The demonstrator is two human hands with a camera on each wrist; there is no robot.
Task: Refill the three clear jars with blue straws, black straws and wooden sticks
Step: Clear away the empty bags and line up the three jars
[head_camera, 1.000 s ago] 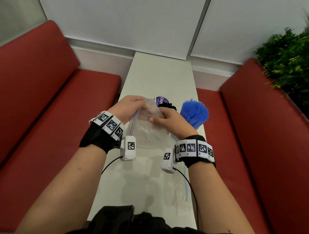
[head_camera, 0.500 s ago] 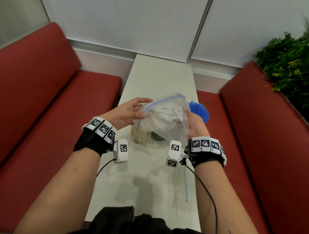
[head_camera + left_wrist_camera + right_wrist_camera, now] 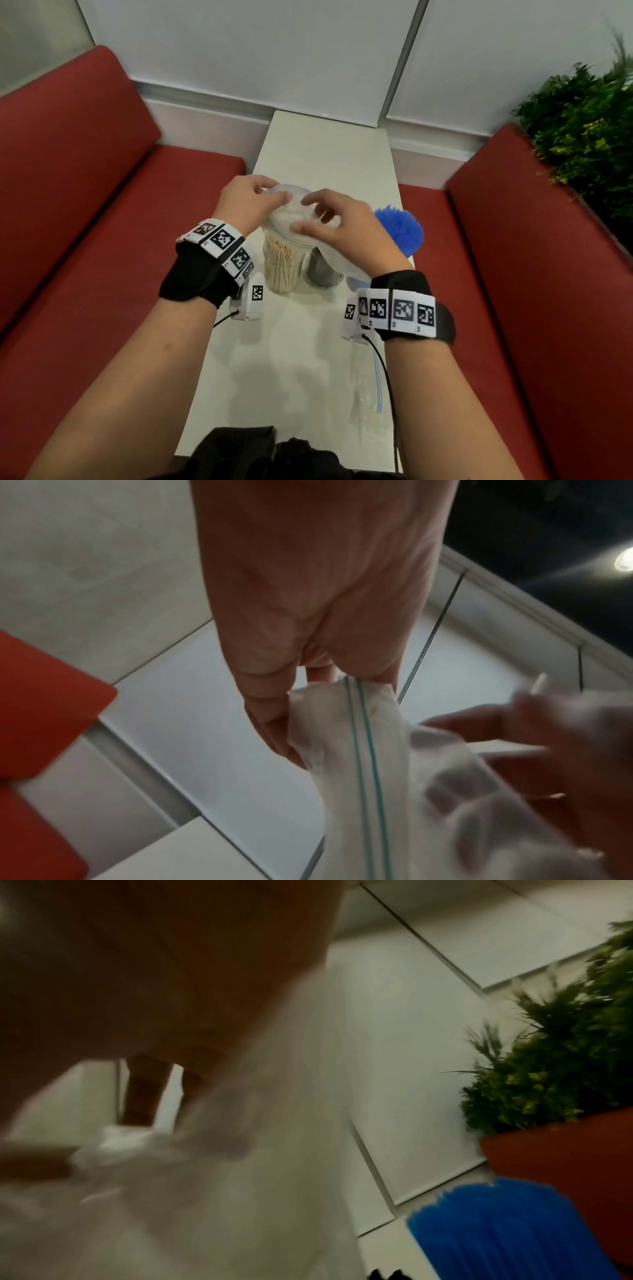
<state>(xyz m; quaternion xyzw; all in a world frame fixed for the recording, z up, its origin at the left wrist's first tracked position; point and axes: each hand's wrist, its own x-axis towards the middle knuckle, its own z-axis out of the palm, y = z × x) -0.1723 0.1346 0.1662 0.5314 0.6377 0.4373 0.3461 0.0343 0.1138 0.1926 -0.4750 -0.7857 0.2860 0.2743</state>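
Observation:
My left hand pinches the zip edge of an empty clear zip bag, as the left wrist view shows close up on the bag. My right hand lies blurred over the top of the bag with its fingers spread. Directly below the bag, a clear jar of wooden sticks stands on the white table. A jar of black straws stands beside it, partly hidden by the bag. Right of my hand stands a bunch of blue straws, also seen in the right wrist view.
A second empty zip bag lies flat near the table's right front edge. Red bench seats flank the narrow table on both sides. A green plant stands behind the right bench.
The bag has come down from in front of me to lie over the sticks jar. My right hand has shifted from the bag's side to its top.

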